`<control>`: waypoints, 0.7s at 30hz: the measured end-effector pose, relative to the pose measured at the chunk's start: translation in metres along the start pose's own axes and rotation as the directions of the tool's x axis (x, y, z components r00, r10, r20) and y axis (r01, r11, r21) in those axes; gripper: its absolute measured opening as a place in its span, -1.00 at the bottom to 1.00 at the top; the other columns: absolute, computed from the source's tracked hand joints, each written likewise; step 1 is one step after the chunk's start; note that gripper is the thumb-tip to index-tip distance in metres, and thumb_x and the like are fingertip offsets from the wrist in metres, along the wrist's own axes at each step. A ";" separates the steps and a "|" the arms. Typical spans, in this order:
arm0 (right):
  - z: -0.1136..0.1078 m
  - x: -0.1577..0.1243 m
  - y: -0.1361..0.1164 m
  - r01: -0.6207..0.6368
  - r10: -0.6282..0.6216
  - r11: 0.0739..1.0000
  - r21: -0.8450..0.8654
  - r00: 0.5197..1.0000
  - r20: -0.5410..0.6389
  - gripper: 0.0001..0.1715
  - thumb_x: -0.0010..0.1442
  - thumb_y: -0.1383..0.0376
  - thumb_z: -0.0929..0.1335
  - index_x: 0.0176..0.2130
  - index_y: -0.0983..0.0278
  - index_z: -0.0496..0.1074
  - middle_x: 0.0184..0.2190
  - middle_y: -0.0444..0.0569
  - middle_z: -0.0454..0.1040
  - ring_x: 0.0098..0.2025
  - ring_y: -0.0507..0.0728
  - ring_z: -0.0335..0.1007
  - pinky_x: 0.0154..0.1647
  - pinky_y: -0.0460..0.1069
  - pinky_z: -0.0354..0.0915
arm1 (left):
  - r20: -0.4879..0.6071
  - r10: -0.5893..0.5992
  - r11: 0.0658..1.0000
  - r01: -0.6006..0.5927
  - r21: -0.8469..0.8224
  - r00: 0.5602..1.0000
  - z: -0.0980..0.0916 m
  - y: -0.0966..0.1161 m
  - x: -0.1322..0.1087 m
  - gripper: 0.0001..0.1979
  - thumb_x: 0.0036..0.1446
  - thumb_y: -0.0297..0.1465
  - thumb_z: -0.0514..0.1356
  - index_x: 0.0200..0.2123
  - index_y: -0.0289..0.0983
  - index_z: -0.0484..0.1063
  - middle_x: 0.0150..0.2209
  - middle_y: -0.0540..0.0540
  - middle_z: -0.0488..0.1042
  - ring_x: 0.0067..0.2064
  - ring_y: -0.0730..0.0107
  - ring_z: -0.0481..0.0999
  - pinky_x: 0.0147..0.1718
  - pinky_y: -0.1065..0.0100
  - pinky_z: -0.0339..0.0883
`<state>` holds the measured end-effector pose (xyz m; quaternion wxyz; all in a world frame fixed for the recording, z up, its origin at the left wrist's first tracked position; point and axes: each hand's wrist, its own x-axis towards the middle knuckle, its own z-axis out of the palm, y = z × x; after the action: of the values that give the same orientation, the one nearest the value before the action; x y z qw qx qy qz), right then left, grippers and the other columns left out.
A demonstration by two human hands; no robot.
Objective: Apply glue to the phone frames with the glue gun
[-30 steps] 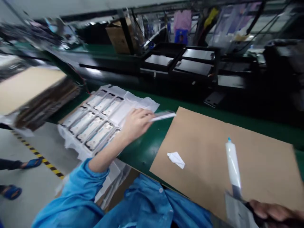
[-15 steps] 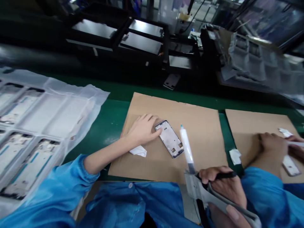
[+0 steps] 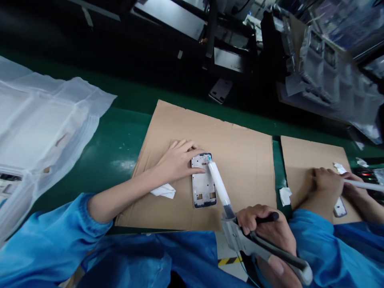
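Green desk (image 3: 120, 128) stretches across the workplace, with dark equipment (image 3: 156, 72) behind it; a brown cardboard sheet (image 3: 243, 160) lies on the desk before the person, and a bare metal phone frame (image 3: 204, 184) rests flat near its middle, long side pointing away, its two small square cutouts at the nearer end; the left hand (image 3: 180, 160) grasps the frame's upper left part, forefinger by the far edge and thumb laid over the face; the right hand (image 3: 270, 228) is wrapped around a grey dispensing gun (image 3: 250, 245), fingers about its black lever; the gun carries a white tube (image 3: 219, 184) that slants up to the left, its blue nozzle (image 3: 209, 158) at the frame's far right corner, though whether the two touch cannot be told; a folded white wipe (image 3: 164, 191) lies on the cardboard beneath the left forearm; at the left stands a translucent white tray (image 3: 81, 108) with wide compartments; another phone frame (image 3: 221, 90) lies beyond the cardboard; to the right, a co-worker's hands (image 3: 328, 180) work over a second cardboard sheet (image 3: 318, 154), a phone frame there partly hidden beneath them; one more white wipe (image 3: 285, 196) sits between the two sheets; farther back at the right are stacked clear trays (image 3: 336, 72).
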<state>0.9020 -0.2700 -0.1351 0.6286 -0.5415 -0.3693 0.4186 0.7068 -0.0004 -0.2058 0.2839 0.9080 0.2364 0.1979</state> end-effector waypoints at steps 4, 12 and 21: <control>-0.002 0.007 -0.003 0.042 -0.042 0.999 0.005 0.994 0.100 -0.29 0.14 -0.40 0.47 0.03 -0.02 0.48 -0.40 -0.12 0.26 -0.43 0.05 0.25 -0.34 0.00 0.30 | -0.016 0.013 1.000 -0.013 0.006 1.000 0.003 0.001 0.000 -0.44 0.37 0.05 0.37 0.26 -0.14 0.55 0.12 -0.14 0.54 0.13 0.06 0.47 0.10 0.11 0.21; 0.009 0.013 -0.018 0.082 -0.071 0.994 -0.074 0.987 0.143 -0.28 0.20 -0.33 0.48 0.10 0.05 0.45 -0.34 -0.08 0.35 -0.34 0.10 0.33 -0.26 0.05 0.38 | -0.014 0.018 1.000 -0.018 0.014 1.000 0.003 0.000 0.001 -0.44 0.38 0.08 0.35 0.26 -0.12 0.55 0.11 -0.13 0.55 0.11 0.06 0.47 0.09 0.10 0.20; -0.001 0.025 -0.029 0.054 -0.025 0.989 -0.138 0.979 0.201 -0.29 0.24 -0.31 0.48 0.12 0.07 0.46 -0.32 -0.04 0.38 -0.33 0.11 0.36 -0.32 0.06 0.41 | -0.013 0.023 0.999 -0.023 0.024 1.000 0.002 0.000 0.001 -0.42 0.33 0.06 0.41 0.25 -0.14 0.56 0.12 -0.14 0.56 0.12 0.05 0.48 0.09 0.10 0.22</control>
<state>0.9163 -0.2491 -0.1061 0.5564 -0.5332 -0.4698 0.4305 0.7092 -0.0011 -0.2072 0.2694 0.9126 0.2301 0.2042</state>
